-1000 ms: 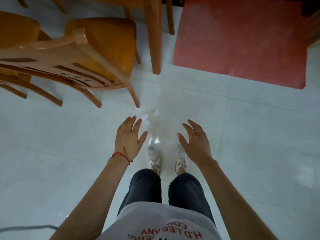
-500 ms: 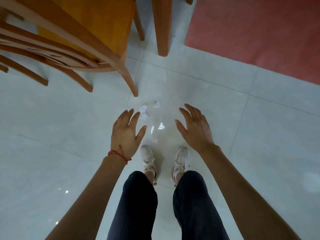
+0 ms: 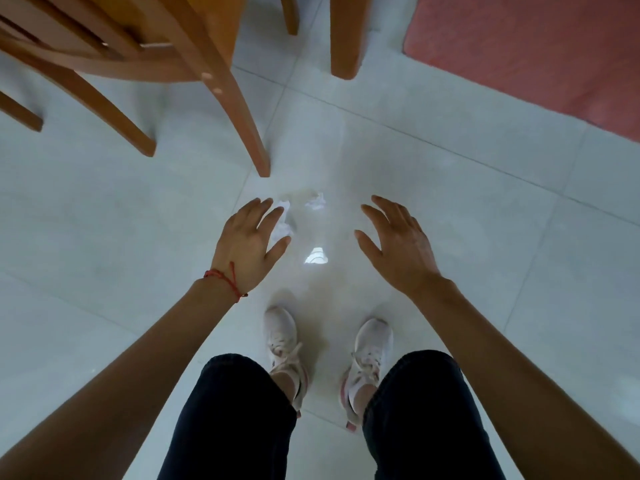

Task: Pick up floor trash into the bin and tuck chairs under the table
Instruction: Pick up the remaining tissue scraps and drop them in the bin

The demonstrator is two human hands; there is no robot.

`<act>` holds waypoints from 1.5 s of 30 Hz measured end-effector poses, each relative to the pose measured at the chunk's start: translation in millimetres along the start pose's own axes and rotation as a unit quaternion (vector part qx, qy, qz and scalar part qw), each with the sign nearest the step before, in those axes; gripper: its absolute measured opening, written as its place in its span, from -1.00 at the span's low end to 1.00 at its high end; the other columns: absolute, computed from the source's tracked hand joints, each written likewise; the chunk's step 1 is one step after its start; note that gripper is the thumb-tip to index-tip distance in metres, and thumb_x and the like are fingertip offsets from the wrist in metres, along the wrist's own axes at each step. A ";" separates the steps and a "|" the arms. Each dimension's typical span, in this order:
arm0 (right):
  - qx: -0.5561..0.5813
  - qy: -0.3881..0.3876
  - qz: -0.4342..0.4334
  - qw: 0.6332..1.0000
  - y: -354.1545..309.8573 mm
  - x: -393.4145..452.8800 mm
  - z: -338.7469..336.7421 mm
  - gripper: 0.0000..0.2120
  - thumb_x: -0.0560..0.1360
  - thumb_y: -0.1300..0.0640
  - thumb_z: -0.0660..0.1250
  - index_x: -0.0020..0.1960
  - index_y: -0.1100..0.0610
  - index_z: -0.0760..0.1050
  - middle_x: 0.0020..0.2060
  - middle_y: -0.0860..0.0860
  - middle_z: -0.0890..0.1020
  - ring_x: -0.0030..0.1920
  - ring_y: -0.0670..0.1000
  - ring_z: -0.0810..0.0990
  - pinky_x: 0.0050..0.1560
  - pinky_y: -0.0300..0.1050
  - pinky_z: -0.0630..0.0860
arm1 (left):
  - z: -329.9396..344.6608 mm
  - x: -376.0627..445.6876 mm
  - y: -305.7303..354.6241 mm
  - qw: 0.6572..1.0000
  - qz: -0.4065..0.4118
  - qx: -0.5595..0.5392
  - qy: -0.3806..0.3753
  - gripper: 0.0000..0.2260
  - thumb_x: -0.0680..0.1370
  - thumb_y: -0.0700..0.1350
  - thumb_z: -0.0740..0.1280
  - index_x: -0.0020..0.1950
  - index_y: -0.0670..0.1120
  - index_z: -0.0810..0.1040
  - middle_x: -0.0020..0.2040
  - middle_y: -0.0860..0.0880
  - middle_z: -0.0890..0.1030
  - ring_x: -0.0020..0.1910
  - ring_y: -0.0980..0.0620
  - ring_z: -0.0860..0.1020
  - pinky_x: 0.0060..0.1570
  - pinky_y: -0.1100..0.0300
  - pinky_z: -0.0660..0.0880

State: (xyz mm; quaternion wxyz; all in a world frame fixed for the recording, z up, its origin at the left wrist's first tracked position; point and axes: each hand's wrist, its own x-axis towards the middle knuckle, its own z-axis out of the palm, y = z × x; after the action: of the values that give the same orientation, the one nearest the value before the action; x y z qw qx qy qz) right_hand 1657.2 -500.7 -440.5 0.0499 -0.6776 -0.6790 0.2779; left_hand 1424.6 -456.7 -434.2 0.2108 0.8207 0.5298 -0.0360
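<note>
Head view: both hands are hanging over paper scraps lying on the floor (image 3: 104, 258).

The left hand (image 3: 247, 244) and right hand (image 3: 398, 247) are spreading relaxed fingers, holding nothing. Two crumpled papers (image 3: 283, 230), (image 3: 316, 201) are lying just below the chair (image 3: 145, 60) leg, between the hands.

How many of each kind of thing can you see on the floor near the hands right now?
Crumpled white paper scraps: 2 (one by the left hand, one farther ahead)
Wooden chair: 1
Table leg: 1
Red rug: 1
Total: 5
Right hand holds nothing.
</note>
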 end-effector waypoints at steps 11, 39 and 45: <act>-0.026 -0.004 -0.047 0.999 58.1 77.0 100.4 -0.56 0.55 -0.01 0.17 0.37 0.17 0.31 0.41 0.11 0.33 0.39 0.11 0.28 0.31 0.04 0.30 | 109.8 44.9 -76.0 1.000 0.000 -0.029 -0.006 -0.50 0.50 0.06 0.14 0.24 -0.30 0.46 0.24 -0.32 0.49 0.23 -0.34 0.44 0.16 -0.18 0.42; 0.029 0.029 -0.077 0.996 100.7 157.3 241.3 -0.58 0.54 -0.01 0.20 0.34 0.13 0.34 0.36 0.07 0.40 0.35 0.06 0.34 0.22 0.02 0.39 | 271.3 133.5 -147.2 0.887 -0.323 -0.312 0.107 -0.69 0.34 -0.05 0.43 -0.03 -0.21 0.55 -0.13 -0.12 0.61 -0.04 -0.10 0.56 -0.12 0.22 0.38; 0.041 0.046 -0.059 0.996 107.8 156.4 244.1 -0.58 0.54 -0.02 0.20 0.34 0.13 0.35 0.35 0.07 0.41 0.35 0.06 0.34 0.23 -0.01 0.38 | 276.6 148.1 -145.2 0.891 -0.322 -0.303 0.104 -0.85 0.34 -0.15 0.44 -0.13 -0.15 0.58 -0.23 -0.03 0.56 -0.17 0.03 0.48 -0.13 0.32 0.37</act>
State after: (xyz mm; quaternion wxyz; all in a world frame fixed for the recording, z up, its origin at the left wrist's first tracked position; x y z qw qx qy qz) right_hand 1632.9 -435.9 -741.9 0.1248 -0.6460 -0.7027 0.2707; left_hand 1406.1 -385.6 -772.0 0.3698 0.5004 0.7692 0.1456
